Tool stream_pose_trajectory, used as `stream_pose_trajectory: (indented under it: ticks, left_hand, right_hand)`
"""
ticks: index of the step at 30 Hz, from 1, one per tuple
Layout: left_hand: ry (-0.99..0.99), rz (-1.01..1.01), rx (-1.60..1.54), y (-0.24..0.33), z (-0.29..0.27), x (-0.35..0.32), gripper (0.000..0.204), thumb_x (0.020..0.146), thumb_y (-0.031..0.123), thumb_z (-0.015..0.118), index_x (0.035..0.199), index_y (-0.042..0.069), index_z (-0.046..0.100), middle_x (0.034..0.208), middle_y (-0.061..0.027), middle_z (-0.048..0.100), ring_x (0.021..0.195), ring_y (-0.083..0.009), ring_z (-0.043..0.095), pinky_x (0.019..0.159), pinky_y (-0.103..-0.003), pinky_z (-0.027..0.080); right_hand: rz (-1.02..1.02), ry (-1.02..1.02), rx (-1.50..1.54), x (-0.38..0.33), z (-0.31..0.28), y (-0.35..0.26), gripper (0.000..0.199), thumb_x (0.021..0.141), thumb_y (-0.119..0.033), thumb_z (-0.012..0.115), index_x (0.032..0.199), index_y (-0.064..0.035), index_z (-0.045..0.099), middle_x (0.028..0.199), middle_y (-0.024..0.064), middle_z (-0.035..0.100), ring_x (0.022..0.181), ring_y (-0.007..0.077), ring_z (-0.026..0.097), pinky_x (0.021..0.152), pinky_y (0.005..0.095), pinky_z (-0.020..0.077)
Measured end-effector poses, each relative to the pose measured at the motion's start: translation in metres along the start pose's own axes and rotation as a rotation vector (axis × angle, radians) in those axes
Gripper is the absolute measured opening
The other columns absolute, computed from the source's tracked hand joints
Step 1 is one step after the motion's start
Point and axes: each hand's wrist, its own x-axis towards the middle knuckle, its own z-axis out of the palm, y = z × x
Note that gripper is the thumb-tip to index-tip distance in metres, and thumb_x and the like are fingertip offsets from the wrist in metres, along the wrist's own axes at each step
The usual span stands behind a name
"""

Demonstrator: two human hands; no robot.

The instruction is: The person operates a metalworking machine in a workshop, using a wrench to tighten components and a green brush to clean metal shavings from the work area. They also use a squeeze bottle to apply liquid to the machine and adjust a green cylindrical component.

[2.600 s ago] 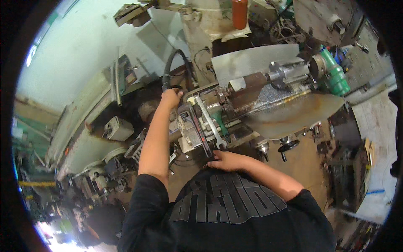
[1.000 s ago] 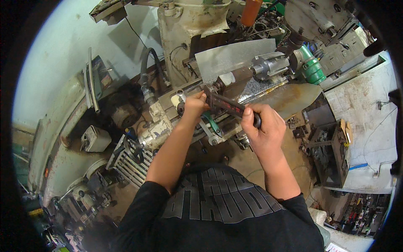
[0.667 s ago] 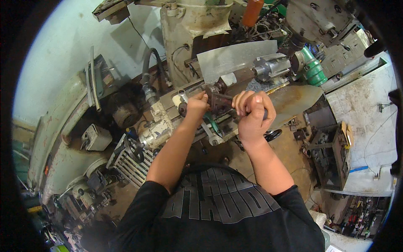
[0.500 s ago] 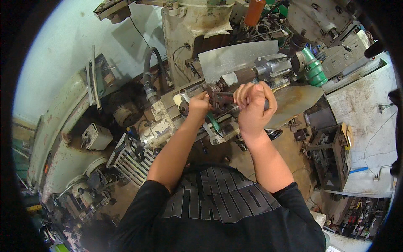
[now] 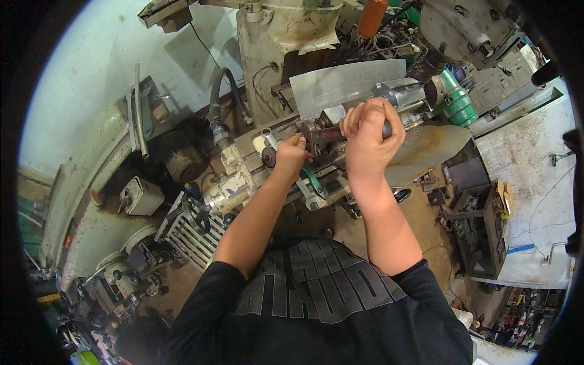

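Observation:
My right hand (image 5: pixel 372 135) is wrapped round a dark reddish-brown bar-like handle (image 5: pixel 331 134); its dark rounded end pokes out on the right side of the fist. The bar's left end meets a brown metal block (image 5: pixel 310 136) on the machine table (image 5: pixel 246 148). Close by on the left, my left hand (image 5: pixel 292 153) is closed with thumb and fingers pressed together at that block. Whatever they grip is hidden. Beside the left wrist lie a ring-ended spanner (image 5: pixel 267 137), a dark toothed round part (image 5: pixel 268 157) and a green tool (image 5: pixel 312 180).
Behind the hands stand a grey sheet (image 5: pixel 347 85) and the machine's pale column (image 5: pixel 258 58). Farther right are a green cylindrical part (image 5: pixel 459 100) and an orange bottle (image 5: pixel 372 18). A slatted rack (image 5: pixel 194 234) is at lower left, a metal cabinet (image 5: pixel 477 231) at right.
My right hand has risen slightly, up and to the right, with the handle, whose visible side has turned. My left hand stays at the block, barely shifted.

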Motion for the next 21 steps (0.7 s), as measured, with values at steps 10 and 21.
stream_pose_trajectory:
  ticks: [10,21]
  left_hand:
    - [-0.035,-0.076,-0.019,0.004,-0.001,-0.002,0.033,0.108,0.017,0.052,0.126,-0.008,0.064,0.084,-0.0047,0.063,0.063,-0.0132,0.056,0.056,-0.031,0.051]
    - [-0.003,-0.199,-0.018,0.011,0.005,-0.006,0.024,0.108,0.015,0.047,0.109,-0.002,0.064,0.075,-0.0045,0.061,0.059,-0.0153,0.057,0.059,-0.031,0.053]
  right_hand:
    - [0.007,-0.026,-0.096,0.015,-0.001,0.005,0.030,0.103,-0.013,0.046,0.075,-0.0036,0.047,0.057,0.0017,0.040,0.049,0.0100,0.036,0.046,0.0300,0.0329]
    - [-0.045,-0.069,-0.442,0.074,0.035,0.031,0.036,0.094,-0.024,0.056,0.073,0.0050,0.061,0.055,0.0067,0.053,0.051,0.0161,0.053,0.051,0.0348,0.0434]
